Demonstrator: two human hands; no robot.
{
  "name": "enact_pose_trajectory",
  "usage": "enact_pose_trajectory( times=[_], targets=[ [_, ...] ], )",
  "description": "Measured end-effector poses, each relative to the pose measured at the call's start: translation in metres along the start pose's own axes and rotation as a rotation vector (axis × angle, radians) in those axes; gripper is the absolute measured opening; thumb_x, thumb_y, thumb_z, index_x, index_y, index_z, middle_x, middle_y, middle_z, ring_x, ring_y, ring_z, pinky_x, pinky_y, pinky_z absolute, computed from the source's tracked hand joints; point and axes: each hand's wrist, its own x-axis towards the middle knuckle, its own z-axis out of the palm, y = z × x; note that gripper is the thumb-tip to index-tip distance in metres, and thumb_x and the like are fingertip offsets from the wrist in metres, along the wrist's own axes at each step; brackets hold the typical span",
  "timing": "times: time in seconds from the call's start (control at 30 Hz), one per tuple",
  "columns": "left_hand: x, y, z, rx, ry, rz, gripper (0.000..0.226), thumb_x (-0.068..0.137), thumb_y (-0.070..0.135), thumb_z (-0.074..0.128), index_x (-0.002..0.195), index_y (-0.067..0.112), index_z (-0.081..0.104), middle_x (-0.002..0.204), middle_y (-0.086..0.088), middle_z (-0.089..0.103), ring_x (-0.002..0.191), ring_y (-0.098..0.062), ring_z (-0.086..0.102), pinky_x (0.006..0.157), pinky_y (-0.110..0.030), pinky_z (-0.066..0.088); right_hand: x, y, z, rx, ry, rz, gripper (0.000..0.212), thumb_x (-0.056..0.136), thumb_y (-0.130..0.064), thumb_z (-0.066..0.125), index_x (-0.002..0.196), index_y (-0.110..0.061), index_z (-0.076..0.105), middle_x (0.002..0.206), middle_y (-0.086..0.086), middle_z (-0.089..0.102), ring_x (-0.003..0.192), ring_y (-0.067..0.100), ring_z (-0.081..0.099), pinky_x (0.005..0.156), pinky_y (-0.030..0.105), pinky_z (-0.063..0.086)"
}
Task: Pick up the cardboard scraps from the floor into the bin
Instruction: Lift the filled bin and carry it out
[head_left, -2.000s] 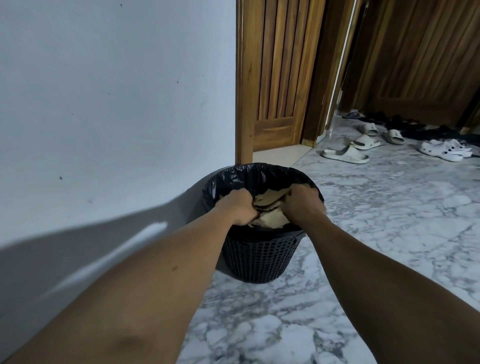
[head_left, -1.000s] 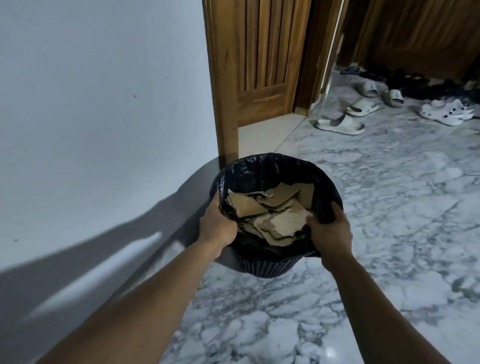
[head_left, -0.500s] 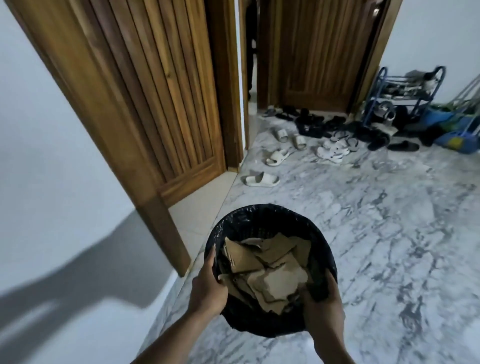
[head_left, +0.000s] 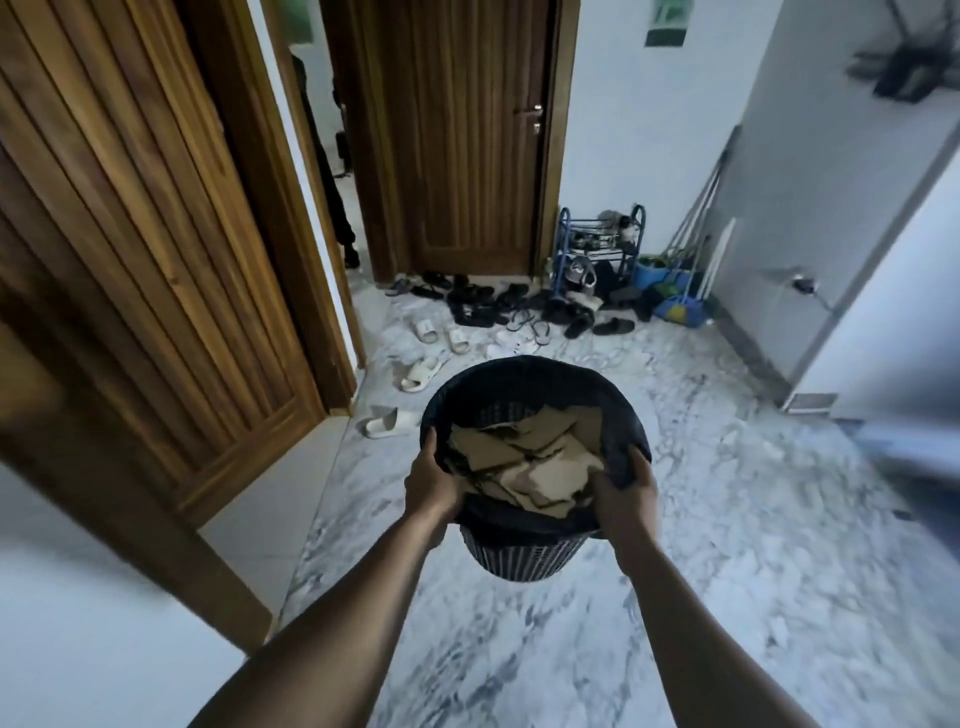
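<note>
The bin (head_left: 524, 553) is gripped at its rim from both sides — left hand (head_left: 430, 486) curled over the left edge, right hand (head_left: 626, 493) curled over the right edge — and is held upright, seemingly lifted clear of the marble floor (head_left: 727, 519). The cardboard scraps (head_left: 524, 462) are piled inside, centred between the two grips, neither hand nearer. No scraps are seen on the visible floor — collection is judged done or nearly so.

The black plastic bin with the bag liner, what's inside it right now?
Inside the black plastic bin, held at its rim by the left hand and right hand, lies a pile of torn brown cardboard scraps. Whatever is beneath the pile is hidden.
</note>
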Motion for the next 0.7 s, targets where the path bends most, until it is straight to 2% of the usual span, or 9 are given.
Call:
enact_pose_trajectory(
  times=[0.1,0.23,0.27,0.33,0.4,0.47,0.53,0.63,0.7],
  targets=[
    [0.042,0.033,0.025,-0.019,-0.039,0.039,0.066,0.093,0.032,0.048,0.152,0.041,0.022,0.141,-0.005,0.054,0.108,-0.031,0.059,0.071,-0.035,0.051,0.037,-0.014,0.002,0.048,0.053,0.037,0.046,0.078,-0.018,0.062,0.121,-0.032,0.058,0.086,-0.009,0.060,0.079,0.021,0.062,0.074,0.050,0.059],
    [0.109,0.072,0.059,-0.052,-0.060,0.050,0.075,0.090,0.008,0.050,0.155,0.032,0.021,0.145,-0.009,0.049,0.119,-0.029,0.056,0.081,-0.029,0.049,0.092,-0.027,0.016,0.134,0.186,0.028,0.024,0.071,-0.022,0.068,0.089,-0.036,0.059,0.089,-0.005,0.068,0.082,0.020,0.064,0.076,0.045,0.058],
    [0.127,0.084,0.068,-0.049,-0.068,0.046,0.077,0.090,0.005,0.049,0.156,0.032,0.020,0.146,-0.009,0.048,0.120,-0.029,0.056,0.080,-0.028,0.047,0.104,-0.033,0.022,0.146,0.220,0.018,0.026,0.074,-0.021,0.070,0.091,-0.036,0.058,0.094,-0.004,0.068,0.083,0.018,0.063,0.075,0.039,0.055],
    [0.157,0.103,0.087,-0.037,-0.087,0.038,0.079,0.090,0.000,0.045,0.156,0.033,0.017,0.145,-0.010,0.048,0.113,-0.029,0.059,0.072,-0.027,0.047,0.125,-0.042,0.037,0.169,0.262,0.015,0.047,0.076,-0.019,0.071,0.117,-0.037,0.056,0.108,-0.004,0.065,0.092,0.017,0.062,0.078,0.034,0.051],
    [0.184,0.123,0.104,-0.029,-0.107,0.073,0.081,0.089,-0.003,0.041,0.156,0.034,0.016,0.143,-0.010,0.050,0.097,-0.025,0.062,0.058,-0.021,0.046,0.151,-0.050,0.050,0.211,0.317,0.019,0.068,0.075,-0.015,0.068,0.137,-0.035,0.045,0.126,-0.001,0.057,0.107,0.023,0.059,0.089,0.040,0.051],
    [0.211,0.144,0.121,-0.010,-0.132,0.103,0.081,0.089,-0.004,0.040,0.156,0.035,0.016,0.144,-0.010,0.050,0.090,-0.021,0.060,0.051,-0.017,0.041,0.186,-0.058,0.057,0.226,0.366,0.052,0.077,0.077,-0.011,0.062,0.145,-0.035,0.035,0.143,-0.001,0.045,0.119,0.027,0.054,0.095,0.047,0.050],
    [0.237,0.165,0.140,0.027,-0.138,0.112,0.079,0.091,-0.003,0.040,0.156,0.035,0.015,0.144,-0.011,0.050,0.100,-0.025,0.061,0.058,-0.020,0.043,0.225,-0.067,0.057,0.247,0.377,0.088,0.079,0.077,-0.011,0.056,0.145,-0.041,0.030,0.144,-0.004,0.043,0.117,0.028,0.055,0.093,0.048,0.051],
    [0.281,0.191,0.172,0.030,-0.167,0.101,0.079,0.090,-0.002,0.041,0.156,0.034,0.016,0.144,-0.011,0.049,0.115,-0.030,0.058,0.080,-0.031,0.052,0.289,-0.073,0.055,0.268,0.368,0.065,0.073,0.071,-0.016,0.046,0.132,-0.054,0.035,0.128,-0.009,0.051,0.101,0.027,0.059,0.077,0.047,0.054],
    [0.319,0.207,0.203,0.019,-0.178,0.118,0.074,0.092,0.006,0.047,0.155,0.033,0.020,0.144,-0.010,0.050,0.122,-0.031,0.055,0.094,-0.036,0.051,0.343,-0.075,0.054,0.251,0.369,0.054,0.070,0.068,-0.018,0.042,0.128,-0.054,0.037,0.128,-0.003,0.053,0.096,0.029,0.058,0.074,0.051,0.053]
  ],
)
